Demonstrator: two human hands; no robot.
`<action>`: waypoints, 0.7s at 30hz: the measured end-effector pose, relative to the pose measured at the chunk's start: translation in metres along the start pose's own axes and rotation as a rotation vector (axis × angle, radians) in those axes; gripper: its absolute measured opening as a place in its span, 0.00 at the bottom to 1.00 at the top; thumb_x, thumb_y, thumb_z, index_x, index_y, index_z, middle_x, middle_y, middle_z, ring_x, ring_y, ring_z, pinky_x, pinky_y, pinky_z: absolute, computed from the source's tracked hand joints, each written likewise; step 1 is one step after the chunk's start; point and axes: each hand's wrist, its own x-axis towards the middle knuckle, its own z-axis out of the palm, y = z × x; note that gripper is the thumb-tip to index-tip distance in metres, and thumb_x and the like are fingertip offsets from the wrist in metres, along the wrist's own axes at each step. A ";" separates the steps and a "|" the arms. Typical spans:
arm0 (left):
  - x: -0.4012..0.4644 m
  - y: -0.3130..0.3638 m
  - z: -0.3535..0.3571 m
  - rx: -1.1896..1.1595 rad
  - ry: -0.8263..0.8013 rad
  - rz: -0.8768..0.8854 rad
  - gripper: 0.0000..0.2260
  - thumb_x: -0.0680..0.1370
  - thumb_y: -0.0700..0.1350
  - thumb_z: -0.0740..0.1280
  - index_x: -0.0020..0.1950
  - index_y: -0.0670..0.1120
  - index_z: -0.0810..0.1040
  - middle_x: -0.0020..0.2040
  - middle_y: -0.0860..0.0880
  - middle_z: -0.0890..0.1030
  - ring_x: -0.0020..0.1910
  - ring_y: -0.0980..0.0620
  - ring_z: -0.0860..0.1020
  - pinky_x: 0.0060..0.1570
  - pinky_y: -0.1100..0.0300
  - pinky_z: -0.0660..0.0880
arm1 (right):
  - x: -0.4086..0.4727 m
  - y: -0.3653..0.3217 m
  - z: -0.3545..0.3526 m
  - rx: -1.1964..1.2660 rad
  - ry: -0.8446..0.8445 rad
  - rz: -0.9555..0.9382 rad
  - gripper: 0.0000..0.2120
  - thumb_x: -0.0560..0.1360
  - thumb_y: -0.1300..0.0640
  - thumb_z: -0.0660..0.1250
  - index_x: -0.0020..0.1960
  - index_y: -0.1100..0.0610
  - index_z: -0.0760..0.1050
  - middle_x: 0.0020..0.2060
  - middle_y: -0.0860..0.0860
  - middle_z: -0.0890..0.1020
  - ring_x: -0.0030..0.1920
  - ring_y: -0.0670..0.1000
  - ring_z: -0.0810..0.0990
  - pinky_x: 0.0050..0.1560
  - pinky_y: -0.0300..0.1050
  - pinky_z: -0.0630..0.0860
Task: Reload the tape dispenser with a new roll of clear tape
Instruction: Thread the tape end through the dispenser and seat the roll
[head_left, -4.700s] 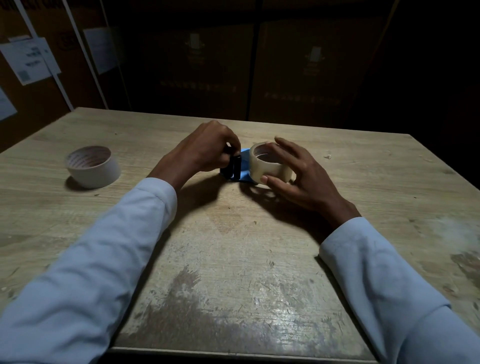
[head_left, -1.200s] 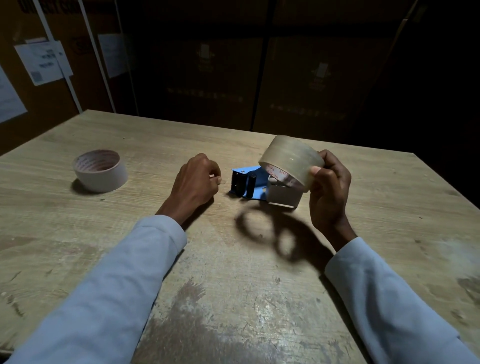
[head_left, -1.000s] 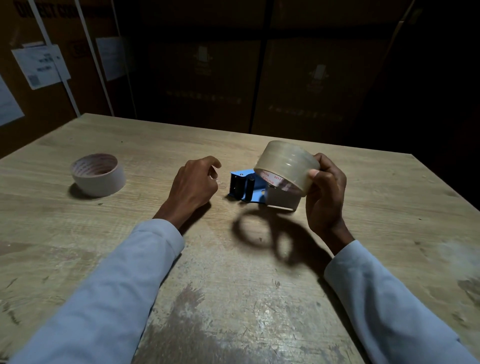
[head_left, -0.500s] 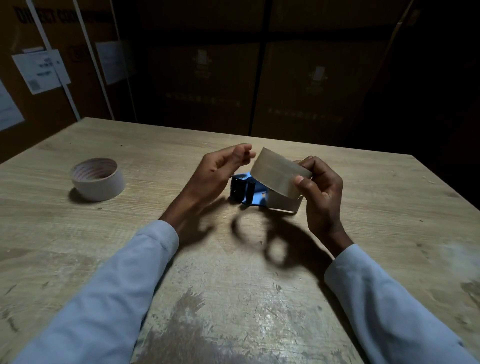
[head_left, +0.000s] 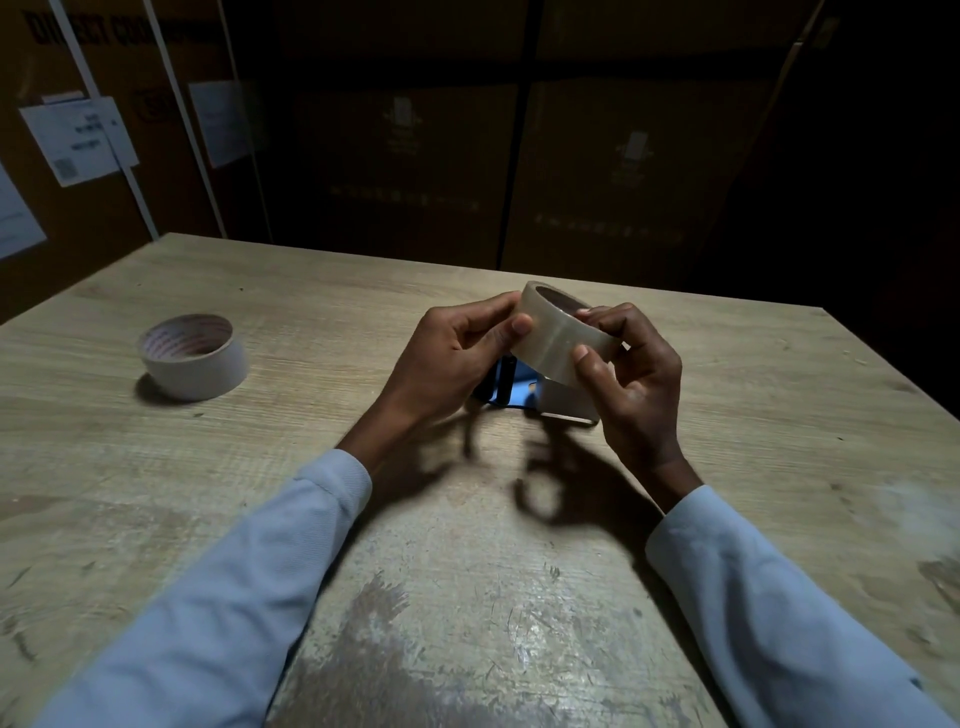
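Left hand (head_left: 449, 358): raised at centre frame, fingers curled, thumb and fingertips pinching the roll of clear tape (head_left: 563, 332) at its 9 o'clock side; forearm in a pale blue sleeve entering from 7 o'clock. Right hand (head_left: 631, 374): raised beside it, thumb and curled fingers gripping the same roll at its 3 o'clock side; sleeved forearm entering from 5 o'clock.

Dim light from above leaves the background nearly black, with dark shadows on the table (head_left: 727, 389) and wide-angle bowing at the edges.
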 end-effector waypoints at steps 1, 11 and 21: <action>0.000 0.000 0.001 0.016 0.034 0.013 0.21 0.78 0.49 0.68 0.67 0.40 0.76 0.63 0.48 0.81 0.64 0.54 0.79 0.63 0.54 0.77 | 0.000 0.001 0.000 -0.020 0.003 -0.012 0.10 0.74 0.56 0.66 0.49 0.63 0.76 0.47 0.60 0.80 0.50 0.56 0.79 0.46 0.53 0.76; 0.004 -0.002 -0.007 0.045 0.222 0.003 0.08 0.76 0.33 0.71 0.54 0.37 0.83 0.49 0.45 0.86 0.48 0.52 0.85 0.50 0.61 0.80 | 0.002 -0.006 -0.002 0.014 -0.021 -0.024 0.09 0.73 0.56 0.66 0.48 0.61 0.76 0.47 0.58 0.80 0.50 0.55 0.79 0.47 0.52 0.74; 0.002 0.001 -0.015 -0.110 0.134 -0.130 0.08 0.72 0.30 0.73 0.46 0.40 0.83 0.41 0.50 0.85 0.41 0.57 0.84 0.45 0.64 0.80 | 0.002 -0.006 -0.005 0.045 -0.095 -0.019 0.09 0.72 0.56 0.65 0.48 0.62 0.76 0.47 0.60 0.80 0.51 0.56 0.79 0.49 0.50 0.74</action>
